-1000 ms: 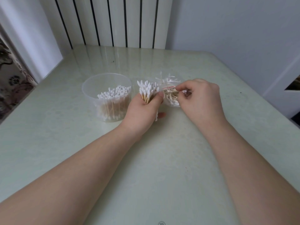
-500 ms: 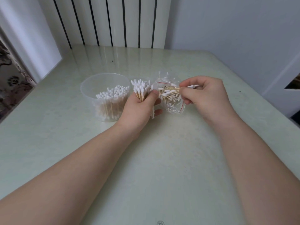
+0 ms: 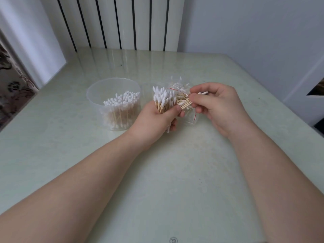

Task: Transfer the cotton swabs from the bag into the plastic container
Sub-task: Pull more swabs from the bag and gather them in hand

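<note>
A round clear plastic container stands left of centre on the table, partly filled with upright cotton swabs. My left hand grips an upright bundle of wooden-stemmed swabs just right of the container. Behind and right of it lies the clear bag with a red seal line, several swabs still inside. My right hand pinches a few swabs sideways at the bag's mouth, their tips pointing toward the left bundle.
The pale green table runs to a white radiator at the back. A wall stands to the right, a patterned curtain at the far left. The table's right edge lies near my right forearm.
My right hand has pulled a few swabs out of the bag and brought them left toward the bundle. The left hand has tilted its bundle slightly to the right.
</note>
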